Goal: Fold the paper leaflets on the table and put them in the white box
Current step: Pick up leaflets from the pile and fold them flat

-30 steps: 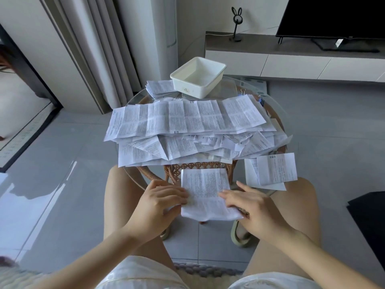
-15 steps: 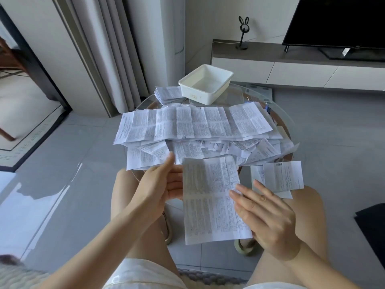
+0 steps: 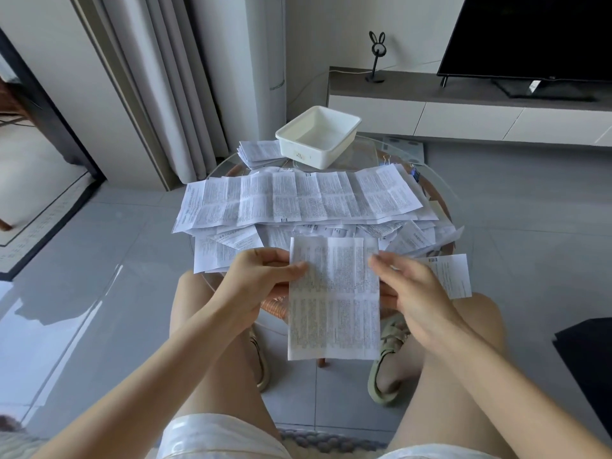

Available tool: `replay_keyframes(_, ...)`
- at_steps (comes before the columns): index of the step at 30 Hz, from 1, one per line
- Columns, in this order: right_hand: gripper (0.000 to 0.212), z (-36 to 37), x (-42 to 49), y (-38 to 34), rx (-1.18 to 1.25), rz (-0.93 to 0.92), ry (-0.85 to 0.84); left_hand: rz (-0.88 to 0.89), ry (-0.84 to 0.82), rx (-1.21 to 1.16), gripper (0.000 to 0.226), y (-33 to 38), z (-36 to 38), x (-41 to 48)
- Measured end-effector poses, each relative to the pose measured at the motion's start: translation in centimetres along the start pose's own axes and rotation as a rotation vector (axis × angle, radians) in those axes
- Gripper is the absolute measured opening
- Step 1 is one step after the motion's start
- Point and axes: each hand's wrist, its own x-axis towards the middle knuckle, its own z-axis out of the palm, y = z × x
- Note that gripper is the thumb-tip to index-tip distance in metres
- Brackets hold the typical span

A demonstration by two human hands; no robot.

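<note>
My left hand (image 3: pixel 261 276) pinches the left edge of a creased white printed paper leaflet (image 3: pixel 334 303) above the near edge of the round glass table (image 3: pixel 369 155). My right hand (image 3: pixel 417 293), fingers straight, flanks its right edge. It looks light and floppy, so the edges seem best for gripping.

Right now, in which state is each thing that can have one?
held leaflet: unfolded, creased, off the table
left hand: pinches its left edge
right hand: blurred at its right edge, grip unclear
white box: upright, empty
leaflet pile: unfolded, spread out
small stack: folded, beside the white box
television: screen dark
</note>
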Motion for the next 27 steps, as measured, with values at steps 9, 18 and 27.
replay_keyframes(9,0.008,1.6,1.4,-0.8,-0.024,-0.001,0.193,0.005,0.0,0.031,0.008,0.3,-0.2,0.7)
replay_keyframes(18,0.013,0.7,1.7,0.9,-0.041,0.131,0.232,1.042,0.045,1.336,0.052,-3.7,-2.8,0.3)
replay_keyframes(27,0.01,1.2,0.5,2.8,-0.529,-0.091,0.165,1.227,-0.353,1.298,0.046,-6.6,-3.1,0.7)
